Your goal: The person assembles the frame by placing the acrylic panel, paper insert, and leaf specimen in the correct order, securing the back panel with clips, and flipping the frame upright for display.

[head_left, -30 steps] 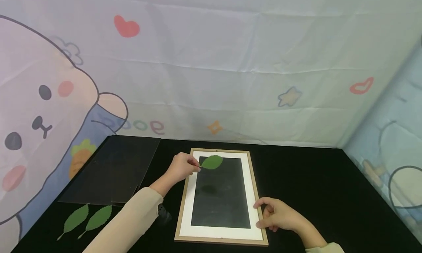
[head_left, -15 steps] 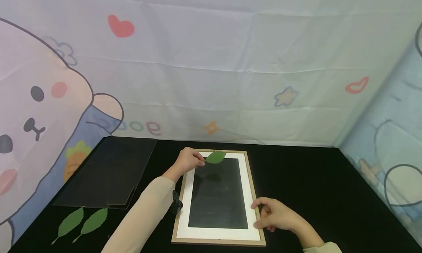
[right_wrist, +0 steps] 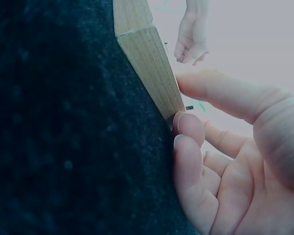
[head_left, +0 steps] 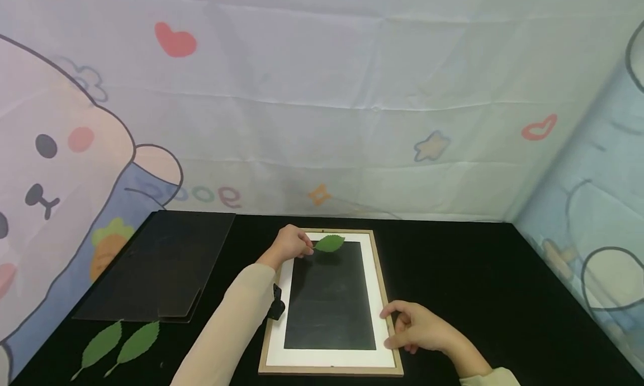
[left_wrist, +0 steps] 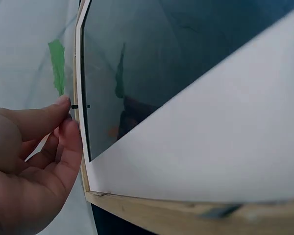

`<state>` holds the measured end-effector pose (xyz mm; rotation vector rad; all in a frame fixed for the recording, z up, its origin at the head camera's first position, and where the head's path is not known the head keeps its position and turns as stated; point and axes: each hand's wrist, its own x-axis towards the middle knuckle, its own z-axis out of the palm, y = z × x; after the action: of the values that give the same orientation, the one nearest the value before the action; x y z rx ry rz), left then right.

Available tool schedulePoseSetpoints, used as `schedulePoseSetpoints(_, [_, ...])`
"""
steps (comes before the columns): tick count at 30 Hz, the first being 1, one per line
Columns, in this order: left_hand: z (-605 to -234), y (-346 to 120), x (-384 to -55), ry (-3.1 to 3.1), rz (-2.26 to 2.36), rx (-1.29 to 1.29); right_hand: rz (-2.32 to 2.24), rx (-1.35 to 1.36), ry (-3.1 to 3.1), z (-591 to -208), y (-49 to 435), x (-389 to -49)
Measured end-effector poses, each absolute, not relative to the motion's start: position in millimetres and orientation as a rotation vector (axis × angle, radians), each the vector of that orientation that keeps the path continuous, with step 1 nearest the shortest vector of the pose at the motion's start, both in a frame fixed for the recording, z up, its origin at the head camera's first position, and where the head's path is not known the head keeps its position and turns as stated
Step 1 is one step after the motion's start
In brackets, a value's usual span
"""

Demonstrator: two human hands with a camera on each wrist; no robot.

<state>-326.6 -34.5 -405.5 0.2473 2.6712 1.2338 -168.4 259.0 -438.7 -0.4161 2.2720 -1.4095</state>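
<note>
A green leaf (head_left: 329,243) with a toothed edge is pinched by its stem between the thumb and fingers of my left hand (head_left: 292,243). It hovers close over the far end of the dark panel in the picture frame (head_left: 265,347), and its reflection shows just below it. The frame has light wood edges and a white mat (head_left: 329,358). At the frame's near right edge, my right hand (head_left: 417,327) grips the side. In the right wrist view, the thumb lies over the wooden edge (right_wrist: 152,68) and curled fingers press its outer side.
Two more green leaves, a left one (head_left: 102,344) and a right one (head_left: 139,343), lie on the black table at the near left. Behind them lie dark flat sheets (head_left: 156,263), stacked. A printed cloth (head_left: 322,95) hangs behind the table.
My left hand has moved right over the frame, and the leaf has come down closer to the dark panel. The right hand stays at the frame's edge. The head view has shifted slightly.
</note>
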Motion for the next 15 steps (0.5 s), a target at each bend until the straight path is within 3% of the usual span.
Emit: schedulePoseSetpoints(15, [-421, -37, -333, 2.585, 1.214, 0.320, -1.379, -0.407, 2.304, -436, 258, -167])
